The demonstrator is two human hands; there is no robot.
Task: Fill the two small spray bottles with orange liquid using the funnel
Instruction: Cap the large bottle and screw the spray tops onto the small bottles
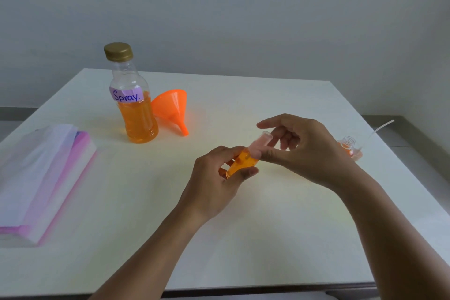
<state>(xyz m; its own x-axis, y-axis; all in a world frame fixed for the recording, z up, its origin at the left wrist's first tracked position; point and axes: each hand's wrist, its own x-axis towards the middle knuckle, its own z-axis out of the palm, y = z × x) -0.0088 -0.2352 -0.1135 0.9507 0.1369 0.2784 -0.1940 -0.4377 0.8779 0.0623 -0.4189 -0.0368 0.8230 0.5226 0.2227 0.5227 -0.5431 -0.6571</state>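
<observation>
The step in hand looks like closing up one bottle. The left hand [214, 185] is curled around a small clear spray bottle [242, 164] filled with orange liquid and tilted so its top points toward one o'clock. The right hand [309, 151] pinches the translucent pinkish cap [261, 141] on that top between thumb and fingertips, its other fingers loosely spread. Whether the cap is going on or coming off cannot be told; since the bottle is full, I judge it is going on. The two hands meet on this bottle just above the middle of the white surface [243, 238]. At three o'clock from the right hand, partly hidden behind it, is a second small bottle [348, 144] with an open threaded neck and orange liquid low inside. A thin white dip tube [381, 127] slants away beside it toward two o'clock. At ten o'clock from the hands, well apart, an orange plastic funnel [173, 109] lies on its side. It is just beside a large clear plastic bottle [136, 114] that is about half full of orange liquid, labelled "Spray." and closed with a gold screw cap [118, 51]. Next, the cap needs seating and the bottle standing upright. Then the open bottle wants either topping up through the funnel or its tube threaded into the narrow neck. A stack of pink and white folded sheets [41, 178] lies at nine o'clock.
</observation>
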